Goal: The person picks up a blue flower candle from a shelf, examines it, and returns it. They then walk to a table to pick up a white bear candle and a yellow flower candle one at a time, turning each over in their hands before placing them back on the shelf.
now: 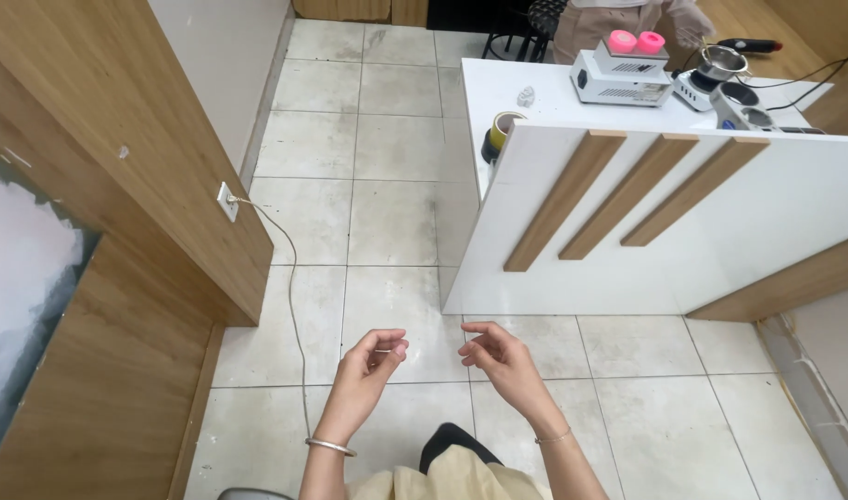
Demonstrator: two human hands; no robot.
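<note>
Both of my hands are raised in front of me over a pale tiled floor (pixel 387 222). My left hand (pixel 373 363) has thumb and forefinger pinched together in a loop; whether anything thin sits between them is too small to tell. A metal bangle circles that wrist. My right hand (pixel 494 356) is a little apart from it, with its fingers loosely curled, spread and holding nothing. A thin bracelet is on the right wrist. The hands do not touch each other.
A white counter (pixel 628 231) with three slanted wooden slats stands ahead on the right. It carries a white box-shaped machine (pixel 623 79) with two pink round items, a metal pot (pixel 722 63) and tape rolls (pixel 500 134). Another person (pixel 628 18) stands behind it. Wooden panelling (pixel 118 185) with a socket and cable lines the left.
</note>
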